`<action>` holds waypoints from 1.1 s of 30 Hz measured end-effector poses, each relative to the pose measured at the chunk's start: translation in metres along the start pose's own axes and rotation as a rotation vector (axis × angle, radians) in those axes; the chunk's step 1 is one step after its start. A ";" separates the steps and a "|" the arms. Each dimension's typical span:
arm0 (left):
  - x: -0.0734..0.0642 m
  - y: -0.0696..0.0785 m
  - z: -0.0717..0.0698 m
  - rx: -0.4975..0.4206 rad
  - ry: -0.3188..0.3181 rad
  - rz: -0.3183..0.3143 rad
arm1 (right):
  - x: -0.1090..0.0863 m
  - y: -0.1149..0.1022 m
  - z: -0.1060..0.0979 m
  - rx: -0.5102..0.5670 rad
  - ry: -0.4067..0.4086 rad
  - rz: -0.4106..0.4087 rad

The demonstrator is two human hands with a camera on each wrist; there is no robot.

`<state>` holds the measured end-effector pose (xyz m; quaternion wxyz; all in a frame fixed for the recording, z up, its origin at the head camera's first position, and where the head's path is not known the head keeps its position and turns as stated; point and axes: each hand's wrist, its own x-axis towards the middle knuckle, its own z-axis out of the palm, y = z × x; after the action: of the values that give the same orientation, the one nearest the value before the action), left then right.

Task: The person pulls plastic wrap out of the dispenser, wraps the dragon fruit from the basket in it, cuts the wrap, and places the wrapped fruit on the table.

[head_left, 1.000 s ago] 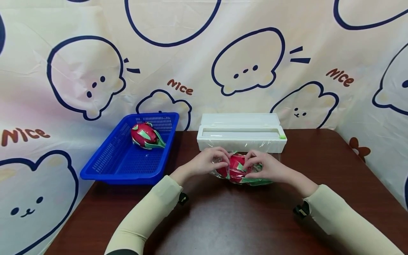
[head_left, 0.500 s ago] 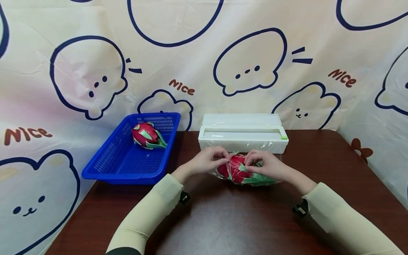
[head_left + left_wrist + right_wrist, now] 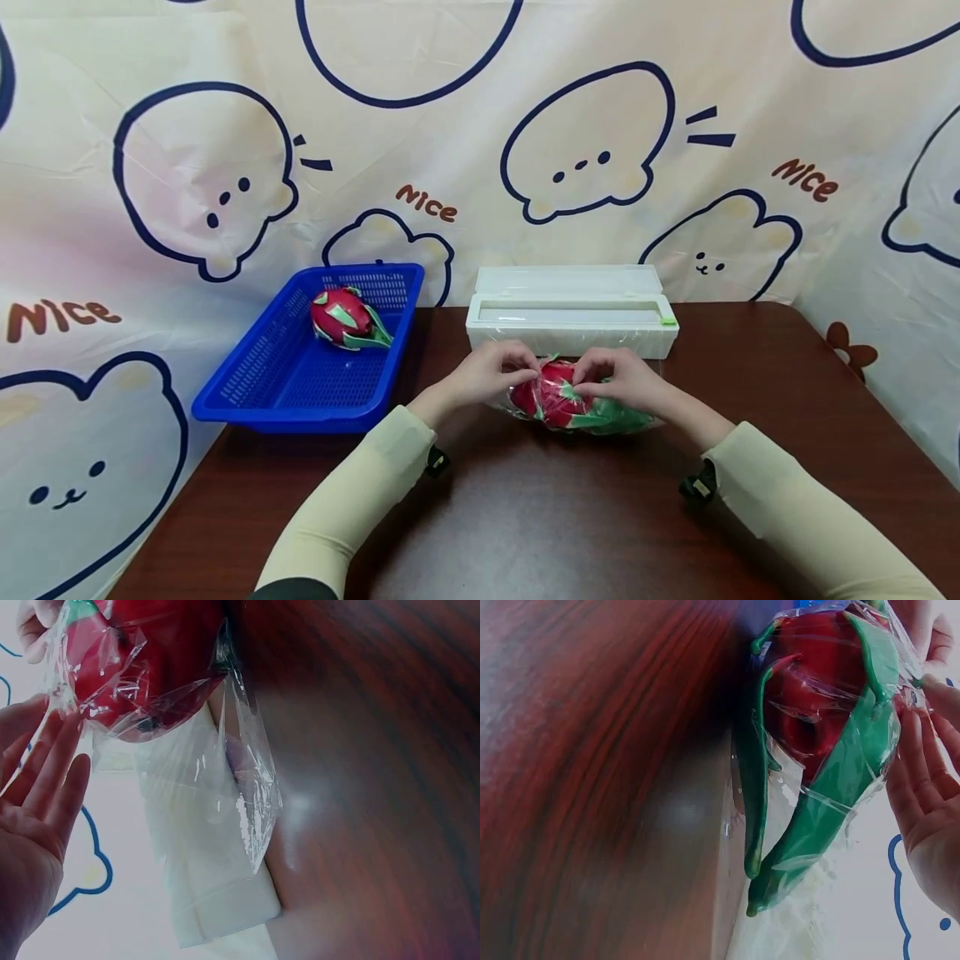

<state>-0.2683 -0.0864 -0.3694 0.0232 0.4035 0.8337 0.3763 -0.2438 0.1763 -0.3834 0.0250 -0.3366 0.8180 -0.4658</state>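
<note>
A red dragon fruit [image 3: 553, 410] with green scales lies on the table under clear plastic wrap [image 3: 251, 799]. My left hand [image 3: 491, 372] pinches the wrap above the fruit's left part. From the other side, my right hand [image 3: 624, 379] pinches the wrap over the fruit's top right. In the left wrist view a loose flap of wrap hangs off the fruit's end. Long green leaves [image 3: 825, 810] show through the film in the right wrist view. Directly behind the fruit stands a white wrap dispenser [image 3: 573, 340] with its lid raised.
To the left, a blue plastic basket [image 3: 288, 414] holds a second dragon fruit [image 3: 341, 318] at its far end. The brown table [image 3: 540, 517] extends toward me from the wrapped fruit. A cartoon-printed cloth [image 3: 465, 125] hangs behind the table.
My right thumb and fingers have moved up slightly and drawn together over the fruit, uncovering more of its right side. My left hand has barely moved. The basket and dispenser stay put.
</note>
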 end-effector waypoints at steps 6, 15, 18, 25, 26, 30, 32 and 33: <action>0.005 -0.005 0.004 -0.030 0.032 0.017 | 0.003 -0.001 -0.003 0.038 -0.007 0.077; 0.008 -0.006 0.008 -0.080 0.052 0.023 | 0.003 0.003 -0.001 0.027 0.039 0.035; 0.009 -0.006 0.010 -0.096 0.056 -0.002 | 0.001 0.005 0.000 -0.032 0.067 -0.035; 0.012 -0.005 0.012 -0.102 0.067 -0.049 | -0.006 0.004 -0.004 -0.151 0.066 -0.087; 0.012 -0.005 0.012 -0.103 0.063 -0.047 | -0.007 0.003 -0.005 -0.151 0.061 -0.081; 0.009 -0.004 0.010 -0.117 0.051 -0.041 | -0.016 0.002 -0.014 -0.129 0.060 -0.041; 0.006 -0.003 0.007 -0.131 0.061 -0.021 | -0.021 0.002 -0.019 -0.140 0.080 -0.028; 0.005 -0.002 0.007 -0.139 0.070 -0.004 | -0.023 0.002 -0.021 -0.151 0.088 -0.019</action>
<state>-0.2705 -0.0801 -0.3744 0.0229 0.3859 0.8068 0.4468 -0.2344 0.2063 -0.3796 -0.0407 -0.3245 0.8478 -0.4174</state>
